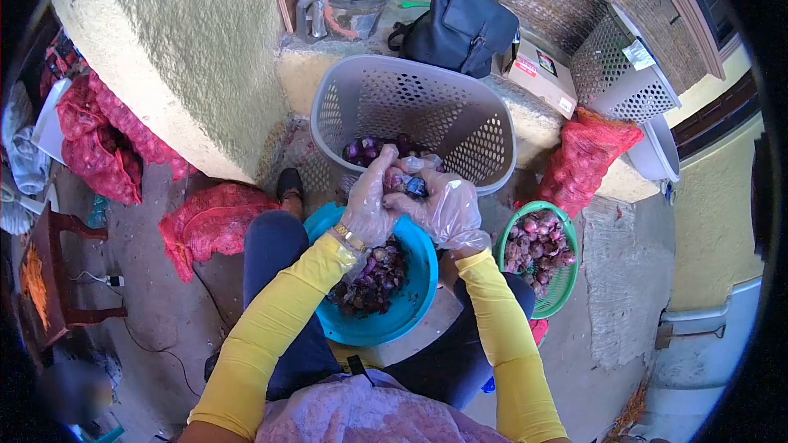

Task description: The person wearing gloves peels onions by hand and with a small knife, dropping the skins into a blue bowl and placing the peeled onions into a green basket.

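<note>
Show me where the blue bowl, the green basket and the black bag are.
blue bowl [410, 299]: head view, on its bare inner wall at the right.
green basket [560, 289]: head view, on its lower right rim.
black bag [460, 29]: head view, on the middle of its front.

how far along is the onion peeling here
Some is done: a few peeled purple onions lie in the grey basket, and skins fill the blue bowl. In hand: the left hand and right hand, in clear gloves, grip one onion over the bowl. Left: the green basket holds a heap of unpeeled onions, and red mesh sacks lie around.
</note>
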{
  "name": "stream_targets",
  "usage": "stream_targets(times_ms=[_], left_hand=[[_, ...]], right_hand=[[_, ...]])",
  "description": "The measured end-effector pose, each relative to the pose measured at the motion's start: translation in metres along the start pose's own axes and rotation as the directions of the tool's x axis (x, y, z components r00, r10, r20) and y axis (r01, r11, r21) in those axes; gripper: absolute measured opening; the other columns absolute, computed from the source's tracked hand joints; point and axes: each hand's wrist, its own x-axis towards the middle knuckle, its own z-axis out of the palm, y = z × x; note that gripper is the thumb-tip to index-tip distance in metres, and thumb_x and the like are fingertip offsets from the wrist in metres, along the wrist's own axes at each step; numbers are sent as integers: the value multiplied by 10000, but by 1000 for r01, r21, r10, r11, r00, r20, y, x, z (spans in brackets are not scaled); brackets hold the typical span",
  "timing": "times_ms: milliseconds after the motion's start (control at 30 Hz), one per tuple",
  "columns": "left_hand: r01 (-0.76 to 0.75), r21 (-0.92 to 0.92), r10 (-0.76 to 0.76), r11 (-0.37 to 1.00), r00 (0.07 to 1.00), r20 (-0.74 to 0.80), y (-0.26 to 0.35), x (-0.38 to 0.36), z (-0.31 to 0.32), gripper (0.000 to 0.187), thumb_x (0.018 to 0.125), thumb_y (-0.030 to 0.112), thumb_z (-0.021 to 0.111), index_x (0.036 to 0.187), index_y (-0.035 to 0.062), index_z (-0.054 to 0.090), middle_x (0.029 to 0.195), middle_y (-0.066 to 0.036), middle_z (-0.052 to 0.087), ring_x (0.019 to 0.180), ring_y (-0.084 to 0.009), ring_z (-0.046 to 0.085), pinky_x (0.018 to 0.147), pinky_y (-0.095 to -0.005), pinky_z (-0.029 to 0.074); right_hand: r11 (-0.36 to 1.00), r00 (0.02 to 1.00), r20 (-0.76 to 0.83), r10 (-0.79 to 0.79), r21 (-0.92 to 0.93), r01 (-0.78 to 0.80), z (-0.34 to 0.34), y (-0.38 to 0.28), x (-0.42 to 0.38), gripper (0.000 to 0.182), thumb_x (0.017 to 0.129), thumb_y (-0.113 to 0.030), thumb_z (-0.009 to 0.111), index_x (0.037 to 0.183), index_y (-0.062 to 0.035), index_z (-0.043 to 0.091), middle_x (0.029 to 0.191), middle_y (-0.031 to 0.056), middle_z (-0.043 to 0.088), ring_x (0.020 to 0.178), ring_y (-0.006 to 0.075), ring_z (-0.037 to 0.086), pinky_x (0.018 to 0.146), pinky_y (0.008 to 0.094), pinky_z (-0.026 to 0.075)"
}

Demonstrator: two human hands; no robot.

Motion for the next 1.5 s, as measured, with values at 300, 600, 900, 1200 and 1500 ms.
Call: stream_targets(times_ms=[300, 600, 900, 1200, 1500], left_hand=[[-285, -64, 269, 957, 946, -180, -10, 0, 15, 542, 1136, 385, 395, 1346, -81, 573, 1523, -231, 537, 1433, -354, 501, 1247, -410, 368], [66, 29, -63, 997, 995, -73, 8, -2, 0, 506, 1082, 494, 556, 1022, 10, 693, 1026, -102, 723, 839, -166, 684, 751, -306, 598], [-214, -27, 213, 977, 977, -29, -11, -2, 7, 529, 1129, 387, 433, 1381, -68, 529, 1505, -230, 553, 1441, -303, 497, 1231, -364, 387], [-305, -39, 302, 952, 951, -63, -8, 0, 16, 464, 1127, 370, 437, 1270, -46, 583, 1510, -232, 541, 1469, -368, 460, 1256, -452, 361], [-204, 47, 203, 978, 979, 19, -12, -4, 3, 684, 1103, 590, 367, 1212, -31, 632, 1492, -252, 562, 1391, -355, 541, 1228, -470, 388]], right_hand=[[979, 978, 65, 196, 51, -200, 29, 6, -8, 625, 869, -623, 755, 882, 2, 754, 734, 277, 688, 711, 446, 713, 630, 499, 560], [989, 984, 180, -2, -144, 28, -15, 12, 5, 531, 870, -539, 780, 1142, -82, 774, 860, 217, 739, 804, 413, 730, 717, 466, 574], [986, 981, 101, 167, -44, -163, 7, -7, -1, 508, 822, -511, 829, 1019, -45, 787, 845, 250, 729, 792, 441, 719, 706, 474, 571], [982, 966, 210, 149, 85, -170, 4, 9, 1, 468, 936, -487, 738, 984, -23, 778, 810, 272, 705, 775, 466, 698, 697, 479, 549], [1000, 1000, 9, 1, -18, 0, 9, 6, -2, 642, 775, -638, 820, 1080, -74, 772, 823, 215, 744, 730, 400, 733, 654, 473, 584]])
